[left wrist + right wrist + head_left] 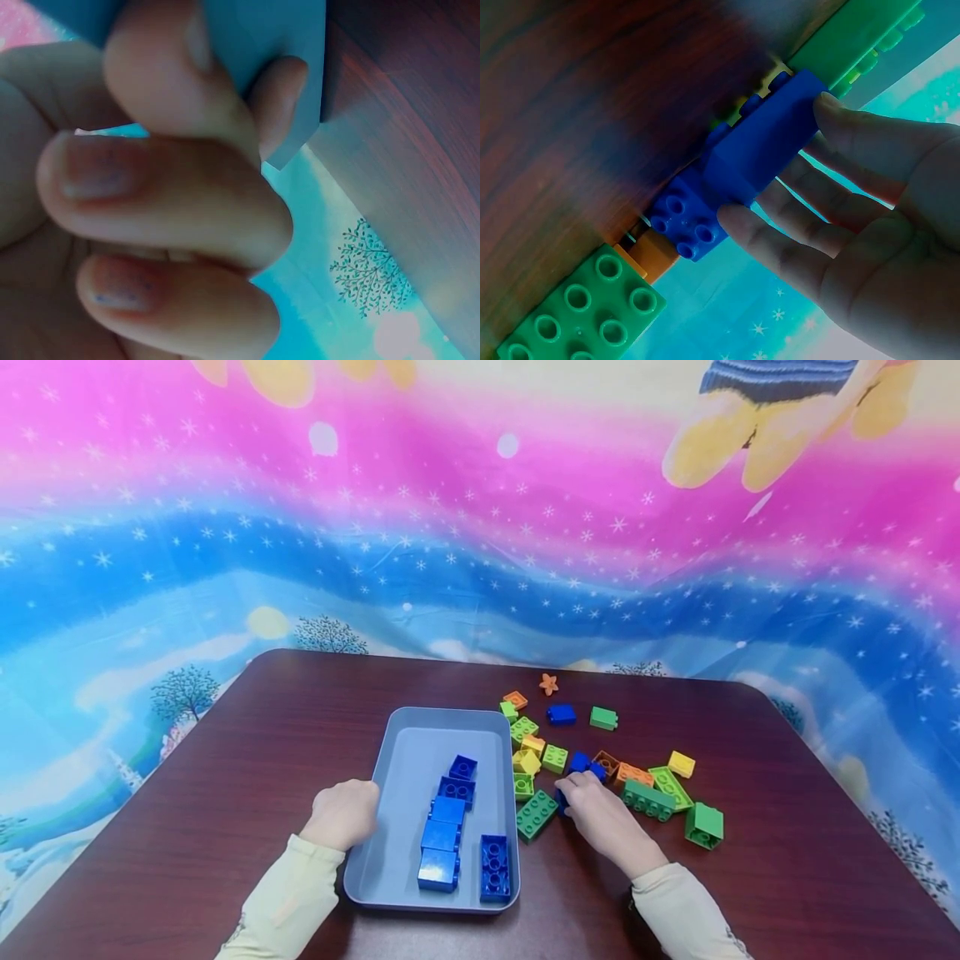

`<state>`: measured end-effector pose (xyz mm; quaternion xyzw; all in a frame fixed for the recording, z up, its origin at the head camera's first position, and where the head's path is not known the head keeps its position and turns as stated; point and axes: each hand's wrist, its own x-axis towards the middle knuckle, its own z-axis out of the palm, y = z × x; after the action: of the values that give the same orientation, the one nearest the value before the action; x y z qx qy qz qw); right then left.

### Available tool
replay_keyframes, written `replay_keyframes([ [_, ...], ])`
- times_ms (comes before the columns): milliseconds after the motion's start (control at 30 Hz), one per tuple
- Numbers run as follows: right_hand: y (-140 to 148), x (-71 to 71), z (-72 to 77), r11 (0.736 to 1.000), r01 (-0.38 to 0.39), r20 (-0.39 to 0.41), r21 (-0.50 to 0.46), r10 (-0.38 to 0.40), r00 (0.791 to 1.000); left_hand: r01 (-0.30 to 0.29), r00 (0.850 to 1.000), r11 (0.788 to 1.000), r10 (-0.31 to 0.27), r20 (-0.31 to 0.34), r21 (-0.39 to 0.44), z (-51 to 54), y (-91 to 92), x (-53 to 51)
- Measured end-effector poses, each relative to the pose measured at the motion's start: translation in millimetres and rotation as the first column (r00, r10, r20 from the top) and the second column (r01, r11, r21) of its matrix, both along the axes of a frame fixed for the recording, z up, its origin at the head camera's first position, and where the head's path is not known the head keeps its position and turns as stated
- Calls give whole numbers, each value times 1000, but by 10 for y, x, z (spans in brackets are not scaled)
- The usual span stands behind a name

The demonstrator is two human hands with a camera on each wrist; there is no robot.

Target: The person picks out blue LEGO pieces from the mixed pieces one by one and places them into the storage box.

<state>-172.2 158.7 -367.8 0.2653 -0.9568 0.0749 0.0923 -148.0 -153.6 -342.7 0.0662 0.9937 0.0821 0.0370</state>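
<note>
Cream sleeves (288, 897) at bottom left and bottom right of frame: keep from sweeping the table (555, 935). Brace gray tray (390, 877), lower centre, with left hand (341, 814) gripping its left wall; avoid tilting. Mind green brick (537, 816), just right of tray. Right hand (600, 822), lower right of centre, pinching blue brick (769, 142): likely a pick-up, so lift straight up. Can't tell if joined to studded blue piece (686, 214) just beyond; feel for drag first. Avoid knocking orange brick (634, 774), right of fingertips. Leave orange flower (549, 684), toward top of table, alone
</note>
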Motion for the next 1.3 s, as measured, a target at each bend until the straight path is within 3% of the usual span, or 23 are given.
replay_keyframes([
  [400, -2, 19, 122, 999, 4, -85, -49, -8, 996, -2, 1000, 1000, 2, -11, -4, 0, 8, 1],
  [767, -136, 71, 245, 989, -81, -194, -122, 57, 979, -4, 1000, 1000, 4, -5, -9, -17, -4, -12],
  [1300, -389, 104, 370, 982, -149, -207, -114, 124, 971, 2, 1000, 1000, -2, -16, -9, -27, -7, -12],
])
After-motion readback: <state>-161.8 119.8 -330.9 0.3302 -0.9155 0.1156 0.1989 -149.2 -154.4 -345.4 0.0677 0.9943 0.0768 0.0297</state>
